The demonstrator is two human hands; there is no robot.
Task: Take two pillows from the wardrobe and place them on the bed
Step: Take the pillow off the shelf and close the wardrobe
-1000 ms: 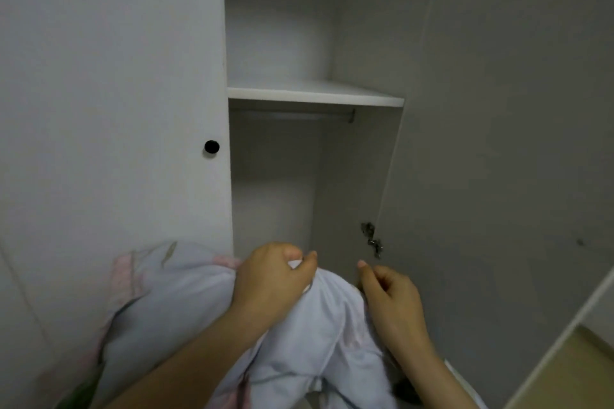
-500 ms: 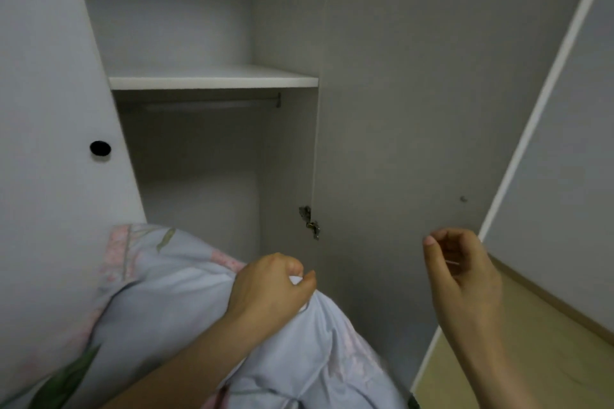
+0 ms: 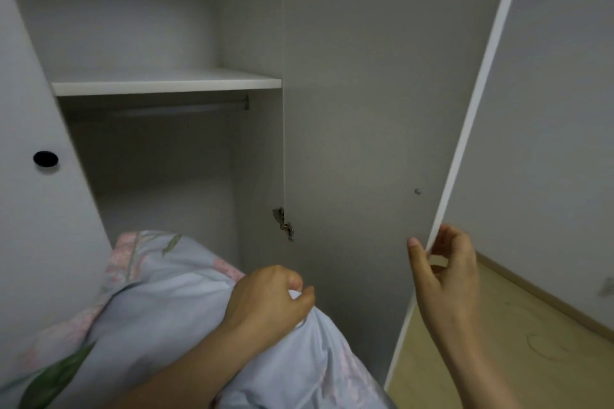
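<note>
I see my left hand point(image 3: 269, 300) bunched tight on the blue pillow point(image 3: 159, 309), just left of the open wardrobe door point(image 3: 365, 143). My right hand point(image 3: 445, 272) pinches that door's edge, thumb in front.

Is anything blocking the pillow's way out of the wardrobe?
Nothing visible. The left hand grips the pillow before the wardrobe opening; the open door stands aside to the right, its edge in the right hand. Bed not in view.
</note>
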